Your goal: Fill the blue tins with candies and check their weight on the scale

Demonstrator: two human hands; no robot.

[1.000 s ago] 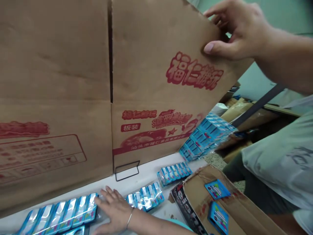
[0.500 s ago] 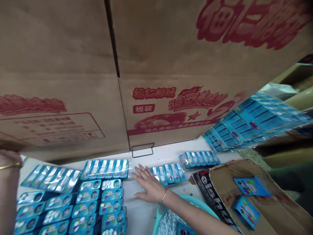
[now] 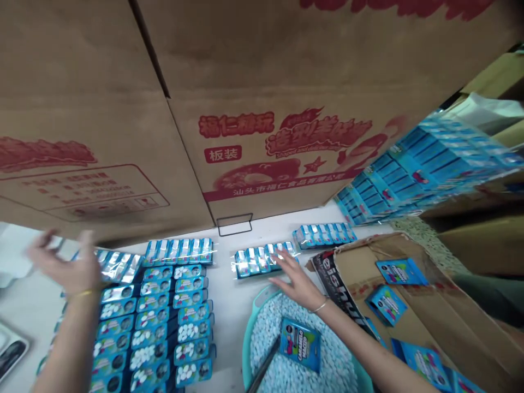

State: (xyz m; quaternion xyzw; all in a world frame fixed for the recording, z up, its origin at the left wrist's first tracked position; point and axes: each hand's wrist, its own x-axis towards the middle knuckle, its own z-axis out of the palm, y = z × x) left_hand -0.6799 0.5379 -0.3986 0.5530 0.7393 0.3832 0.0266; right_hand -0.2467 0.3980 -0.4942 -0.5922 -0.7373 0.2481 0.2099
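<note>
My left hand [image 3: 67,267], blurred, is raised with fingers apart over a clear-wrapped pack [image 3: 123,265] of small blue boxes at the left. My right hand [image 3: 301,284] has its fingers stretched out over the right end of the middle wrapped pack [image 3: 256,261]; whether it touches the film I cannot tell. Another wrapped pack [image 3: 325,236] lies to the right, and one more wrapped pack [image 3: 180,252] lies left of the middle one. Below stand rows of blue candy boxes [image 3: 192,330], several showing white candies. Below my right hand is a teal basin [image 3: 246,349] of pale blue candies [image 3: 262,322].
On the candies rest a blue candy packet [image 3: 301,344] and a dark long-handled tool [image 3: 264,368]. Large cardboard cartons [image 3: 254,180] stand along the back. At the right are an opened carton [image 3: 360,256] with loose blue packets and stacked blue packaging [image 3: 409,169].
My left hand has come from the left edge into view over the left pack. My right hand has shifted from the middle pack's left side to its right end. The view has tilted down.
</note>
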